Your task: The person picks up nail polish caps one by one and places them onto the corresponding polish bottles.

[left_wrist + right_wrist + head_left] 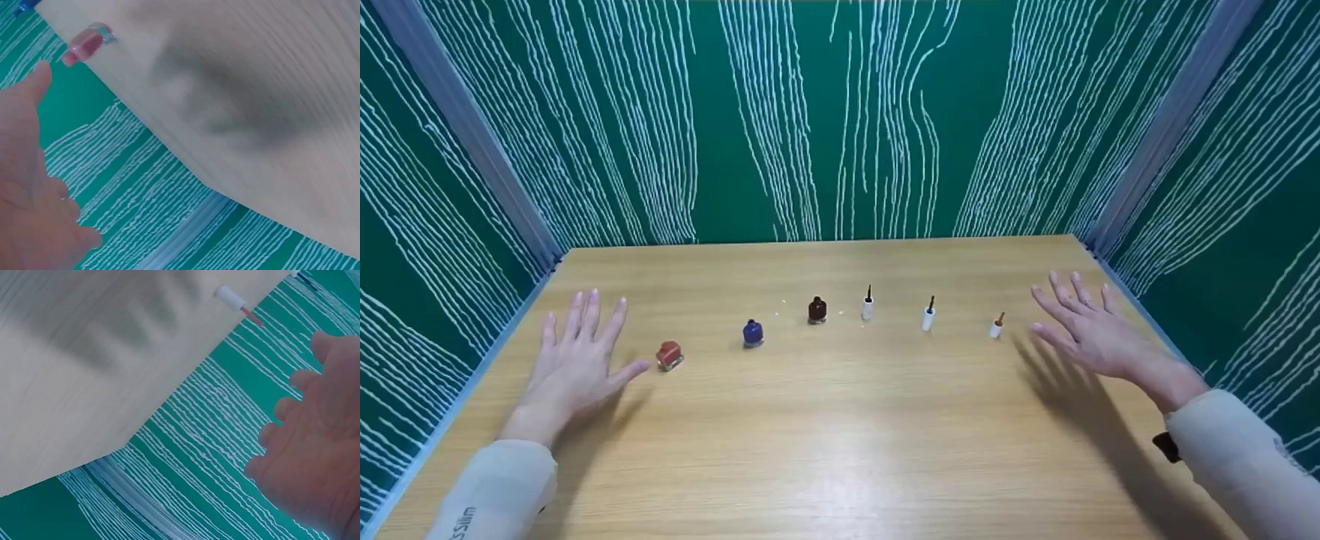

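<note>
My left hand (pixel 577 364), fingers spread, hovers over the table's left side and holds nothing. Just right of its thumb is a red nail polish bottle (pixel 669 355), uncapped, also in the left wrist view (pixel 87 45). A blue polish bottle (pixel 753 334) and a dark brown one (pixel 817 310) stand farther right, both capless. Three white brush caps stand with bristles up: one dark-tipped cap (pixel 868 306), another dark-tipped cap (pixel 928 316), and an orange-tipped cap (pixel 997 327). Nearest that last cap is my right hand (pixel 1091 334), spread, raised above its shadow, holding nothing.
The wooden table (pixel 825 420) is bounded by green walls (pixel 877 120) with white wavy lines at the back and both sides. Grey-blue posts (pixel 1170 127) rise at the back corners. A few small pale specks lie near the brown bottle.
</note>
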The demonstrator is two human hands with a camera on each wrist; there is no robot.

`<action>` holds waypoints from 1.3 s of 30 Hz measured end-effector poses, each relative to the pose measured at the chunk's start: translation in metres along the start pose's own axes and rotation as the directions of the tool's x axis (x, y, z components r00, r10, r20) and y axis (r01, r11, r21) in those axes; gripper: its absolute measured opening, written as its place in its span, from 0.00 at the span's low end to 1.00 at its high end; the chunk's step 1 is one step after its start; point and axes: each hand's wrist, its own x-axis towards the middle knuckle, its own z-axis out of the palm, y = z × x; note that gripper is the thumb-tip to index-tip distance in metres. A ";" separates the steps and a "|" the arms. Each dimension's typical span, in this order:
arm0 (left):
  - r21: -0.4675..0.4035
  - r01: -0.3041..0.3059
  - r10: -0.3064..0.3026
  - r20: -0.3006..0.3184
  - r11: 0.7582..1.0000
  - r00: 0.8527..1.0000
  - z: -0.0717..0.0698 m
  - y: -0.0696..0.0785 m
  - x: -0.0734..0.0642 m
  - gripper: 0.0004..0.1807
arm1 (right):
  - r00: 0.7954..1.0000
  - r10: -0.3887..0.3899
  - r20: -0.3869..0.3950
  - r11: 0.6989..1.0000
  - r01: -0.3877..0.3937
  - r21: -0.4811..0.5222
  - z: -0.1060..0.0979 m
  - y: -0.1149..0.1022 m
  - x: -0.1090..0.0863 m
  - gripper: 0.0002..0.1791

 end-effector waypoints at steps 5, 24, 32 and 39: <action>-0.173 0.073 -0.055 0.105 0.982 0.993 -0.004 0.005 0.005 0.62 | 0.999 -0.011 -0.048 0.978 0.021 0.206 -0.001 -0.008 0.001 0.45; -0.533 0.377 -0.217 0.339 0.758 0.915 0.022 0.024 0.021 0.45 | 0.975 0.169 0.141 0.676 -0.219 0.704 0.027 -0.010 0.001 0.52; -0.541 0.402 -0.239 0.347 0.739 0.907 0.025 0.029 0.029 0.37 | 0.943 0.231 0.240 0.509 -0.328 0.796 0.030 -0.012 -0.003 0.53; -0.559 0.434 -0.255 0.372 0.706 0.893 0.027 0.026 0.035 0.35 | 0.922 0.208 0.325 0.388 -0.383 0.838 0.035 -0.013 0.000 0.47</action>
